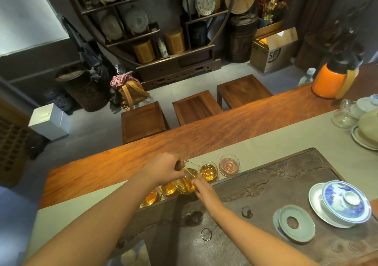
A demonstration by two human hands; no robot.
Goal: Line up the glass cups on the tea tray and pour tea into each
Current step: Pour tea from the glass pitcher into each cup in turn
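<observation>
Pouring step: left hand [163, 168] grips glass pitcher [189, 178] by its handle, tilted over the cup row; right hand [202, 190] steadies its base. Last cup [229, 165], beyond right hand, looks empty; next, shift spout there

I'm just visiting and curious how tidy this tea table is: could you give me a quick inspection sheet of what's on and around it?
Surface: long wooden table with a grey runner and a dark carved tea tray.
Job's things: row of glass cups beside the tray's far edge; three hold amber tea, the far-right cup looks nearly empty; glass pitcher tilted over the row.
Clutter: blue-and-white gaiwan, celadon ring-shaped dish, orange thermos, spare glassware.
Fingers: left hand grips the pitcher's handle; right hand touches the pitcher's side.
Cables: nothing seen.
Surroundings: three wooden stools, round display shelf, cardboard box.
</observation>
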